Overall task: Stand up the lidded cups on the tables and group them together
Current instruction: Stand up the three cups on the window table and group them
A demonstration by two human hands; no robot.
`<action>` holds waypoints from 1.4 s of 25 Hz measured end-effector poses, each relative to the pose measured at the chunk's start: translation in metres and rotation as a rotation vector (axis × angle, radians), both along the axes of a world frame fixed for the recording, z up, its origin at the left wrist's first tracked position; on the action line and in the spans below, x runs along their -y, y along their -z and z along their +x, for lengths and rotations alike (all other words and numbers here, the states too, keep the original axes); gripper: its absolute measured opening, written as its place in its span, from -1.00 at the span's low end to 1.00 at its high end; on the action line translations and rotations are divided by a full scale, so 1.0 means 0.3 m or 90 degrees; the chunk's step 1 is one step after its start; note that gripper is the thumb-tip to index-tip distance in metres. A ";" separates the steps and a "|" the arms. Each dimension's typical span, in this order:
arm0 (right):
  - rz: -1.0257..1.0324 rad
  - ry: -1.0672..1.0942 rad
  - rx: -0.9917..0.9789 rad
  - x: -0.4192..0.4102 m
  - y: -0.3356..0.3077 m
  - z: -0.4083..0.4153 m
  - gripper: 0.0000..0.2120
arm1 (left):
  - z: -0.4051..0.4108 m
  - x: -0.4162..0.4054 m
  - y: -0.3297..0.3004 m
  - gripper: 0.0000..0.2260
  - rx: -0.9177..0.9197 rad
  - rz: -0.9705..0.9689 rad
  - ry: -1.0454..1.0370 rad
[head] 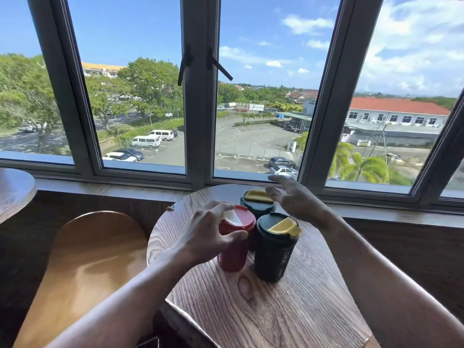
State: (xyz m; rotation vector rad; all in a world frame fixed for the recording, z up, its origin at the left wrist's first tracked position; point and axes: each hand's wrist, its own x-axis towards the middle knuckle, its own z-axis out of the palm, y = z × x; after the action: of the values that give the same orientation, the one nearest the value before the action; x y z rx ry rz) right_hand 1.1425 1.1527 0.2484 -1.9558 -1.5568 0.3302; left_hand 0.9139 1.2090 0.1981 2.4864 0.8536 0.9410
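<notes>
Three lidded cups stand clustered on a round wood-grain tabletop (288, 310): a red plastic cup with white-flapped lid (234, 237) and two dark green plastic cups with yellow-flapped lids (275, 249). The left hand (208, 234), fingers spread, cups the red one; the right hand (296, 199) hovers with fingers spread. They look light, rigid, best gripped mid-body.

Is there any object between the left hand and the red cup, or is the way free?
Nothing visible stands between them. The left hand, fingers spread, is right at the red cup, which stands upright on the wooden table beside two dark cups with yellow lids. Whether the fingers touch it I cannot tell.
</notes>
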 end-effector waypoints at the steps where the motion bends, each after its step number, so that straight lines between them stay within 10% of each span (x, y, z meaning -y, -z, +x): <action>1: 0.001 0.005 0.005 0.044 0.006 0.000 -0.40 | -0.005 0.003 0.003 -0.30 0.011 -0.005 0.002; 7: -0.101 -0.039 0.100 0.250 0.081 -0.056 -0.07 | -0.008 -0.052 0.035 0.07 0.002 -0.200 0.026; 15: 0.031 0.003 0.060 0.233 0.111 -0.050 -0.17 | -0.001 -0.053 0.055 -0.16 0.069 -0.212 0.025; 28: 0.022 -0.026 0.045 0.229 0.106 -0.033 -0.02 | 0.013 -0.044 0.004 0.08 0.020 -0.200 -0.004; 35: 0.058 -0.008 0.088 0.213 0.108 -0.050 -0.21 | 0.041 -0.013 -0.048 -0.20 -0.011 -0.043 -0.022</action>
State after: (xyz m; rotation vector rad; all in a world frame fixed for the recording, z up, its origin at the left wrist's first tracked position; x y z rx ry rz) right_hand 1.1274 1.0888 0.2161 -1.9342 -1.6418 0.1296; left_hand 0.9261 1.2130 0.2123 2.4337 0.9208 0.8883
